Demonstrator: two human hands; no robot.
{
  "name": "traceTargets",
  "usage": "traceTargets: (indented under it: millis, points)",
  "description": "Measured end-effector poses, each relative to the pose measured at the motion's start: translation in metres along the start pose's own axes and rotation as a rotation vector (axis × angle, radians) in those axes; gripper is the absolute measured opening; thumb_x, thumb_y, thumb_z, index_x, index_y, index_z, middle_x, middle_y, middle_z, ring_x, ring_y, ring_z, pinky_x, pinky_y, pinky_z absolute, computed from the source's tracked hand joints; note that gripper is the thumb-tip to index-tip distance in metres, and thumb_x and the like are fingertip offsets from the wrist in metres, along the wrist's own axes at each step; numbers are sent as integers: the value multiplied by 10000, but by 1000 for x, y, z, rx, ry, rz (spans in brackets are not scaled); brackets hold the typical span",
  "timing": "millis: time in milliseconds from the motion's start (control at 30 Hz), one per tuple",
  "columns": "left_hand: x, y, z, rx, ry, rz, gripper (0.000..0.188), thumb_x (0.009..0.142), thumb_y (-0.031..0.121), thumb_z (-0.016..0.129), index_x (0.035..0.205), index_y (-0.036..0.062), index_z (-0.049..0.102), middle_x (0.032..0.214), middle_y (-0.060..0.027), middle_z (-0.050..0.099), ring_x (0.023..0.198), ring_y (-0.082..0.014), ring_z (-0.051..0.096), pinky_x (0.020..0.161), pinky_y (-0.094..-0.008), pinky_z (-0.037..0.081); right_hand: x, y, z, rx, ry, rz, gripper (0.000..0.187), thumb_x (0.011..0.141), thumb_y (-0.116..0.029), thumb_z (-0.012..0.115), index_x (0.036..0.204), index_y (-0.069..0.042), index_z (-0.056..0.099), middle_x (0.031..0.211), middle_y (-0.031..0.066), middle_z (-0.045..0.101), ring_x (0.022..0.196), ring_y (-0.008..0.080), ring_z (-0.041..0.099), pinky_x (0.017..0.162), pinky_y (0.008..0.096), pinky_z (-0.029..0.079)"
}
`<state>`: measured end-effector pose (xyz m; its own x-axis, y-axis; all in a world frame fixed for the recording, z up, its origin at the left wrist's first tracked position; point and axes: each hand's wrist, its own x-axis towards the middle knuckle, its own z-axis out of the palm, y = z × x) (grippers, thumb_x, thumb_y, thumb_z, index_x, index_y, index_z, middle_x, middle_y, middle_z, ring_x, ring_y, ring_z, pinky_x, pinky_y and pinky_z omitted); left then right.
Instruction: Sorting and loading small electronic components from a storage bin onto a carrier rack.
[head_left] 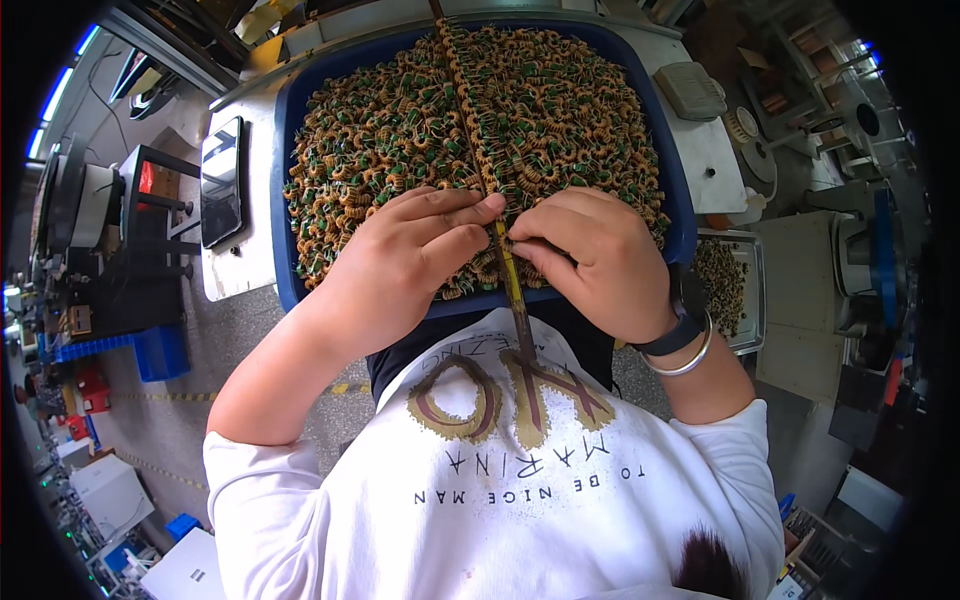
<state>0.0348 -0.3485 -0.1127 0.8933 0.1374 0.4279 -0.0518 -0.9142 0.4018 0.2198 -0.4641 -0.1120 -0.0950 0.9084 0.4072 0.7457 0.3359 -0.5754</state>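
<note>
A large blue tub [682, 150] is heaped with small wire-wound ring coils [390, 120], copper-coloured with green parts. Across the heap runs a long narrow strip [516, 290], dark with yellow along its near part, its near end against my shirt. Coils sit in a row along its far part. My left hand [405, 245] is at the strip's left side, its fingertips and thumb drawn together at the end of the row. From the right, my right hand [595, 250] pinches thumb and forefinger at the strip's edge. Whatever small piece the fingertips hold is hidden.
A black phone-like device [222, 182] lies on the white table [240, 272] left of the tub. At the back right sits a grey box [690, 90]. A metal tray [752, 300] of more coils stands lower right. Dark shelving and blue bins [160, 350] are at left.
</note>
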Motion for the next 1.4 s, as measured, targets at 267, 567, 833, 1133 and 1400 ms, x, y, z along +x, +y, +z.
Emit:
traceTargets:
  millis: [267, 567, 833, 1133, 1400]
  points:
    - [7, 3, -10, -33, 120, 0, 224, 689, -74, 603, 898, 5, 586, 999, -123, 641, 917, -308, 608, 775, -372, 490, 1, 2, -7, -10, 101, 0, 188, 709, -99, 717, 839, -31, 600, 778, 84, 603, 727, 266, 596, 669, 372, 470]
    - [10, 18, -14, -674, -82, -518, 334, 710, 26, 690, 1023, 12, 574, 928, -116, 621, 852, -287, 596, 745, -349, 469, -2, -11, -9, 65, 59, -76, 235, 680, -66, 727, 871, -36, 592, 758, 93, 589, 710, 278, 585, 639, 368, 460]
    - [10, 2, -2, 196, -42, -17, 471, 704, 208, 711, 1143, 67, 616, 1269, -154, 533, 1097, -330, 544, 901, -431, 444, -10, -8, -2, 36, 16, 42, 214, 680, -42, 712, 862, -38, 600, 770, 95, 587, 722, 277, 574, 638, 371, 453]
    - [8, 0, 0, 178, -42, -21, 459, 696, 220, 718, 1118, 62, 633, 1284, -162, 530, 1120, -325, 546, 912, -429, 446, -7, -6, -1, 27, 1, -33, 188, 669, -25, 711, 829, -40, 613, 769, 79, 587, 705, 259, 570, 639, 361, 461]
    - [30, -15, -26, 125, 113, -188, 416, 719, 138, 716, 1116, 60, 621, 1168, -130, 590, 1067, -343, 544, 933, -432, 424, 4, 9, -29, -54, 139, 16, 155, 711, -66, 714, 853, -47, 656, 733, 87, 595, 664, 256, 579, 589, 331, 457]
